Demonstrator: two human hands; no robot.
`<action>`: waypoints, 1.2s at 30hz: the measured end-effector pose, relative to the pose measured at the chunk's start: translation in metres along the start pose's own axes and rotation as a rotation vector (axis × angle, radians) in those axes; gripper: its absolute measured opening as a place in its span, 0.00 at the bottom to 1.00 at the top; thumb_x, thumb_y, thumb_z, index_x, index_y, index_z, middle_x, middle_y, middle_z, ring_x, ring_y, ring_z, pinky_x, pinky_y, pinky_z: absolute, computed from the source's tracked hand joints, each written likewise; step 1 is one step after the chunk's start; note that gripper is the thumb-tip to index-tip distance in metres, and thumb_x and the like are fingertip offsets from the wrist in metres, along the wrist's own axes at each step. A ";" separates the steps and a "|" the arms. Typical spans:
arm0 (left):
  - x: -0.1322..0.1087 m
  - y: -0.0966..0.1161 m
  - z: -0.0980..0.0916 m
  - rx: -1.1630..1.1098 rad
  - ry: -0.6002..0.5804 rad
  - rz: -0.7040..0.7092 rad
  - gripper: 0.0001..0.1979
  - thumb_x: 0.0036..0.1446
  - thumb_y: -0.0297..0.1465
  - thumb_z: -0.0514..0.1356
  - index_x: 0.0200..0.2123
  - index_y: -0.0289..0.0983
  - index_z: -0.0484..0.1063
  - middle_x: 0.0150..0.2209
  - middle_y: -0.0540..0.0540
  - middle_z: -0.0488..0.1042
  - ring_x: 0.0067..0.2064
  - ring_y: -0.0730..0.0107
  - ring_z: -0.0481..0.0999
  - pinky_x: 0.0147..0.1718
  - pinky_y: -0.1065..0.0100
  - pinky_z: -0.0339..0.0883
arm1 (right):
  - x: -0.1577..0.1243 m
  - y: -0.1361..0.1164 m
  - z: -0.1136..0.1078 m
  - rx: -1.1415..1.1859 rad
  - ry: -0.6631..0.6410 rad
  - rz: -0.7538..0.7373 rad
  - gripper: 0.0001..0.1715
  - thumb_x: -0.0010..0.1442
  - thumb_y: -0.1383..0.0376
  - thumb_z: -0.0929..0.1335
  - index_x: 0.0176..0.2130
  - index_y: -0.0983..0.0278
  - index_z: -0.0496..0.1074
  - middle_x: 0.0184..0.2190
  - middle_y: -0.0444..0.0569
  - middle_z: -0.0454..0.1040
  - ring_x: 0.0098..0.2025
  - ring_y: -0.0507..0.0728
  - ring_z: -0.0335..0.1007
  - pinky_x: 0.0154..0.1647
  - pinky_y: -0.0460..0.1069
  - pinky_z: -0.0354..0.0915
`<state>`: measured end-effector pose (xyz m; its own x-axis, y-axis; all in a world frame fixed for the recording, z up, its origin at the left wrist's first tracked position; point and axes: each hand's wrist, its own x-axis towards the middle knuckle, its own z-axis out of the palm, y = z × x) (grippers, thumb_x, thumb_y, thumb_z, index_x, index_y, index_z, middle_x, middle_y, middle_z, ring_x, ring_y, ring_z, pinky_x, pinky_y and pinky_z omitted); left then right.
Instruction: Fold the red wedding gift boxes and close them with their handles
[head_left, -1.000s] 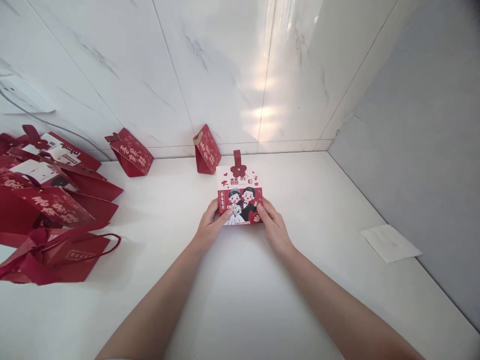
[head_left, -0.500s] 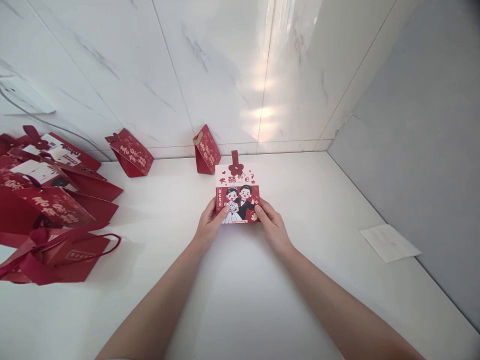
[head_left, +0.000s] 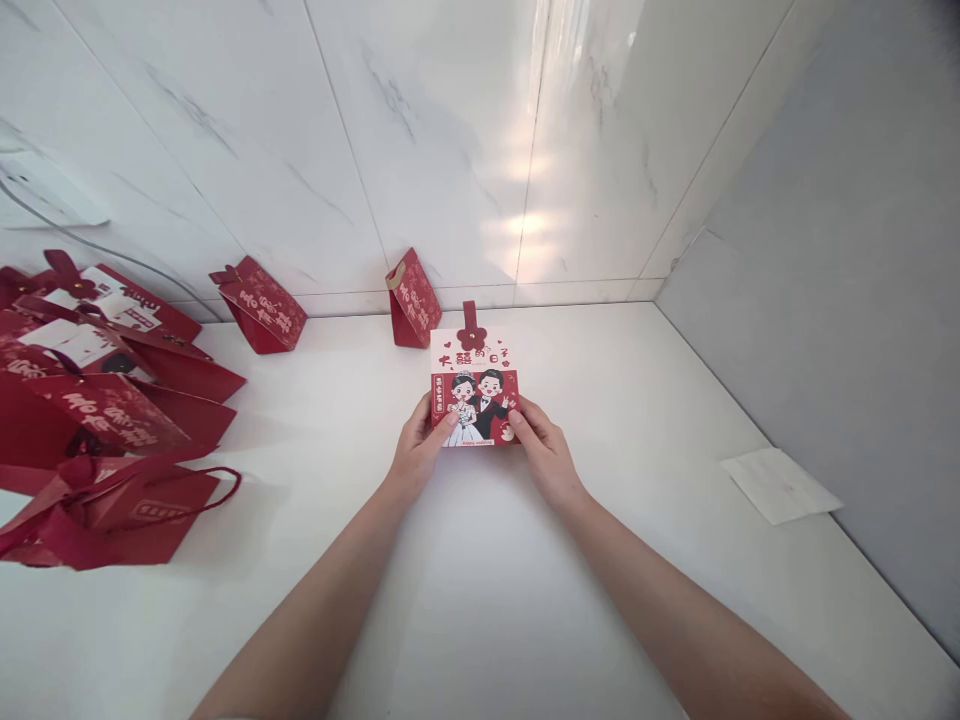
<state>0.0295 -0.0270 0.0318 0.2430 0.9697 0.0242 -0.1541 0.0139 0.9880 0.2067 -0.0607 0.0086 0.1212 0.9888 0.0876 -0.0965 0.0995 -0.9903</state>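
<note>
Between my two hands is a red and white gift box [head_left: 480, 395] printed with a cartoon bride and groom, a red flower clasp and strap at its top. My left hand [head_left: 421, 448] grips its left edge, thumb on the front. On the right edge my right hand [head_left: 549, 452] holds it the same way. The fingers behind the box are hidden. Just behind and left of it, a small red box [head_left: 415, 300] stands against the wall, and another red box [head_left: 264, 308] stands further left.
Several red boxes [head_left: 127, 410] crowd the left side, with a red ribboned bag [head_left: 161, 510] in front of them. A grey cable runs behind them near a wall socket [head_left: 45, 190]. A white paper packet [head_left: 781, 485] lies at the white table's [head_left: 637, 400] right edge.
</note>
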 end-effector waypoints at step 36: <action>0.005 -0.006 -0.009 -0.127 0.112 0.011 0.18 0.58 0.42 0.61 0.46 0.38 0.78 0.57 0.43 0.72 0.58 0.55 0.70 0.57 0.57 0.64 | 0.002 0.008 -0.001 0.082 -0.047 -0.032 0.26 0.63 0.53 0.66 0.59 0.52 0.66 0.66 0.43 0.58 0.67 0.62 0.53 0.65 0.61 0.58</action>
<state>0.0232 -0.0196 0.0241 0.1334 0.9910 0.0105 -0.2778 0.0273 0.9602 0.2075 -0.0584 0.0009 0.0793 0.9889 0.1255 -0.1736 0.1377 -0.9751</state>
